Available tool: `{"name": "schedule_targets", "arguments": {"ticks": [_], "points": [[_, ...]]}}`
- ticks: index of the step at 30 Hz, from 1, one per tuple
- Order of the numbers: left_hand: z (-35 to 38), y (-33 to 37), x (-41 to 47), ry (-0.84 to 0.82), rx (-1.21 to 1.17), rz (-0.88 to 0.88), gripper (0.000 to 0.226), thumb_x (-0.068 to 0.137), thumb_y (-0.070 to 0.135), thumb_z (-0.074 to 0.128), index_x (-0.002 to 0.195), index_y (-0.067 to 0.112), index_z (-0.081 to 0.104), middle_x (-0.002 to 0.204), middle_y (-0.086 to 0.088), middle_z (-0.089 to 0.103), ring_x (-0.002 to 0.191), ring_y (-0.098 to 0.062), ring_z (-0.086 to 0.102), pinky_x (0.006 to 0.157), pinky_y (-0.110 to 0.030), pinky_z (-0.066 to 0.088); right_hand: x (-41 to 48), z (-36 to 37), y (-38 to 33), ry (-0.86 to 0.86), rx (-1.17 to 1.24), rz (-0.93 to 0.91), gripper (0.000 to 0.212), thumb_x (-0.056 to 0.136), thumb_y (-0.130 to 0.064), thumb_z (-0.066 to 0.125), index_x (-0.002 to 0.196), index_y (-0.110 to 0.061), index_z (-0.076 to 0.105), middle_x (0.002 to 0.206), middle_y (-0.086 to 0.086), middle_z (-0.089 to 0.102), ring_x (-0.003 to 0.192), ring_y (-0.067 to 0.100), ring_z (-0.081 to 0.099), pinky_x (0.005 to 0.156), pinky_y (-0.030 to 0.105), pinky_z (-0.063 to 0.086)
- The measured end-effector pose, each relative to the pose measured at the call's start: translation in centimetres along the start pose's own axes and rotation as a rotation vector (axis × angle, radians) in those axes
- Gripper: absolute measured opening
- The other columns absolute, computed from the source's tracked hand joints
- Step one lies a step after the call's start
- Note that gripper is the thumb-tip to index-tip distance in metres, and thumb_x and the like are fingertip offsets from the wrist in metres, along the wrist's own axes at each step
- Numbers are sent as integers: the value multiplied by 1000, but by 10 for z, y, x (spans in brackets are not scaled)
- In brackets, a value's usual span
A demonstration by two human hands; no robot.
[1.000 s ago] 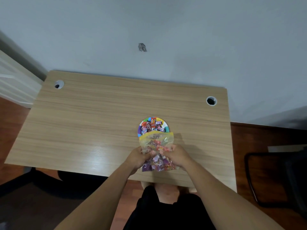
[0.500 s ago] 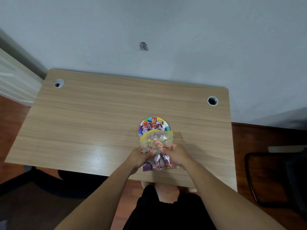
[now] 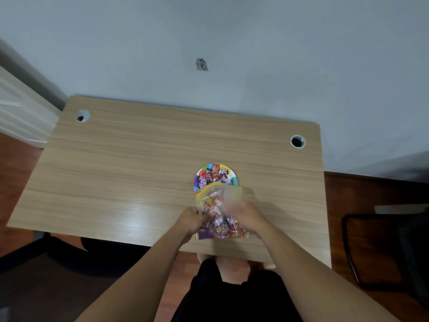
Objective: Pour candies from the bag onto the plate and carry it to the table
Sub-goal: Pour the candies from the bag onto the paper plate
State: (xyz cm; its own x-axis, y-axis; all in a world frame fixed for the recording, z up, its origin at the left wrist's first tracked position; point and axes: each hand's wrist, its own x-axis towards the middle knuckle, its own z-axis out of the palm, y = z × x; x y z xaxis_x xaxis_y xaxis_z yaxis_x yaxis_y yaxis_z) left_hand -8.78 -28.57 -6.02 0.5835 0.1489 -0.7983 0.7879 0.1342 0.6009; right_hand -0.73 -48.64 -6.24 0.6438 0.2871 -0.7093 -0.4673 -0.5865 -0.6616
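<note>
Since a second ago the bag [image 3: 220, 212] tips its mouth further over the plate [image 3: 234, 178], left hand [image 3: 189, 220] and right hand [image 3: 249, 216] both clenched on its sides, so pouring continues with candies [image 3: 214, 175] piling there

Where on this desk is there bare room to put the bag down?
The desk is bare left of the plate, out to the left grommet hole, and behind it toward the wall. A narrower strip lies right, below the right grommet hole. Crowded: plate, bag, left hand, right hand.

plate [image 3: 210, 168] near rim behind bag [image 3: 220, 201]
</note>
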Motion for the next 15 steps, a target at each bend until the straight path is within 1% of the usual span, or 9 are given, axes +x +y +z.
{"name": "schedule_targets", "arguments": {"ticks": [2,3,5,7,9,10,11,13,15], "points": [[1,3,-2,33,30,15,30,90,21,87,107,-3,82,101,-20,85,86,-28,82,75,-35,67,1,0,0,7,-22,-3,26,99,-34,75,111,-12,82,89,4,77,51,2,51,46,17,39],[1,3,-3,44,43,20,28,90,22,87,106,0,83,100,-17,86,89,-29,83,73,-33,67,1,0,1,9,-33,-4,26,99,-34,74,111,-12,82,85,0,76,46,-4,50,45,15,38],[1,2,-2,48,32,28,26,91,22,86,108,2,84,101,-16,86,100,-34,83,79,-35,68,2,1,1,6,-29,3,26,99,-34,74,111,-12,81,77,-7,70,41,-9,50,45,12,37],[2,7,-7,16,-3,19,29,94,24,83,111,0,82,105,-17,85,107,-39,81,88,-41,68,1,0,-1,5,-20,6,24,99,-34,74,108,-13,81,80,-7,72,51,-8,56,53,15,42],[3,10,-10,-67,-42,-1,33,95,27,81,113,-1,81,108,-19,85,109,-42,79,97,-50,65,0,-2,-2,6,-20,7,20,98,-35,75,102,-17,80,86,-6,75,69,3,63,66,23,46],[3,13,-12,-104,-68,-13,33,95,26,80,114,-1,80,108,-20,84,106,-42,80,98,-51,65,-2,-3,-3,8,-26,7,19,98,-36,75,102,-18,79,87,-6,75,73,8,64,68,25,46],[3,15,-15,-126,-101,-23,29,95,21,78,113,-2,80,107,-20,85,101,-39,81,93,-49,66,-2,-5,-3,9,-30,7,20,99,-35,74,105,-17,79,86,-6,74,74,9,64,67,25,46],[2,16,-16,-125,-133,-29,17,101,6,66,106,-1,80,100,-17,85,84,-28,82,79,-40,67,-3,-6,-1,15,-23,16,26,99,-36,73,113,-15,79,86,-6,72,70,9,62,65,25,45],[1,12,-13,-103,-106,-34,25,106,1,56,103,0,80,88,-10,84,75,-20,79,75,-36,64,-3,-6,0,17,-31,23,30,99,-39,73,116,-14,79,89,-4,74,72,9,62,68,26,45]]}}
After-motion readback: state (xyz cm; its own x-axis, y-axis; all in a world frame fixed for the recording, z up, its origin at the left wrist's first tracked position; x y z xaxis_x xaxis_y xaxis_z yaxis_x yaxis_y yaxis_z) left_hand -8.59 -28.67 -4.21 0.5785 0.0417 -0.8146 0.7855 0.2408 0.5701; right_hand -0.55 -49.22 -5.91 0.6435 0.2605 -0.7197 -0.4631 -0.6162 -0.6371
